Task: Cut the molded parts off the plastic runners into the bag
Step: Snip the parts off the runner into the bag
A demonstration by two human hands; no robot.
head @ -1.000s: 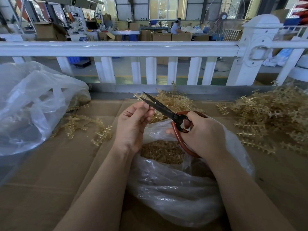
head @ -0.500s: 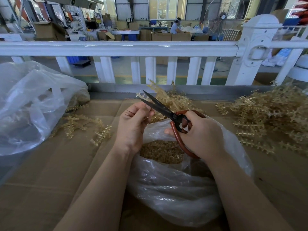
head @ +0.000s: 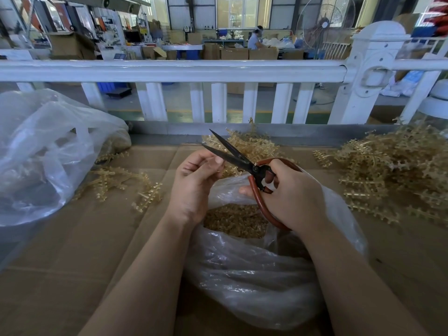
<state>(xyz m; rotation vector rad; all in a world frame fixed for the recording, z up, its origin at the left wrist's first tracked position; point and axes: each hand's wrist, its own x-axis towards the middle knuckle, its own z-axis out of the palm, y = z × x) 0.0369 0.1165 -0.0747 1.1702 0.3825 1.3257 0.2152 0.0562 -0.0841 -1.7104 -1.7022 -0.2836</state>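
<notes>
My left hand (head: 196,180) pinches a thin amber plastic runner (head: 224,151) between curled fingers and thumb; only a sliver shows, lying between the scissor blades. My right hand (head: 288,197) grips the red-brown handles of black-bladed scissors (head: 232,154), whose blades stand open and point up-left over the left fingertips. Both hands hover above an open clear plastic bag (head: 254,275) holding several small amber cut parts (head: 235,219).
Heaps of uncut amber runners lie at the right (head: 400,170), behind the hands (head: 249,144) and at the left (head: 121,180). A large crumpled clear bag (head: 43,154) fills the left side. Cardboard (head: 72,263) covers the table. A white fence (head: 169,69) runs along the far edge.
The scissor blades have opened wider. The runner end that stuck out past the blade tips is gone from there. Both hands stay over the bag.
</notes>
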